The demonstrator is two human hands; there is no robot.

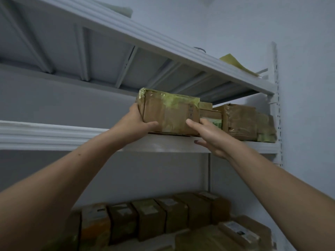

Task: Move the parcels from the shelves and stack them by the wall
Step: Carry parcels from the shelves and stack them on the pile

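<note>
A brown cardboard parcel point(170, 113) wrapped in yellowish-green tape sits at the front edge of the middle shelf point(54, 134). My left hand point(135, 124) grips its left end, thumb under the front face. My right hand point(208, 136) reaches to its right end, thumb against the front face and fingers spread below the shelf edge. Beside it on the same shelf lie a smaller parcel point(211, 115) and a taped brown parcel point(243, 122) near the right upright.
The upper shelf point(163, 51) hangs close above the parcel and carries a yellow sheet point(237, 64). A row of several brown boxes point(150, 218) fills the lower shelf. The white wall point(308, 87) and slotted upright point(277, 105) bound the right side.
</note>
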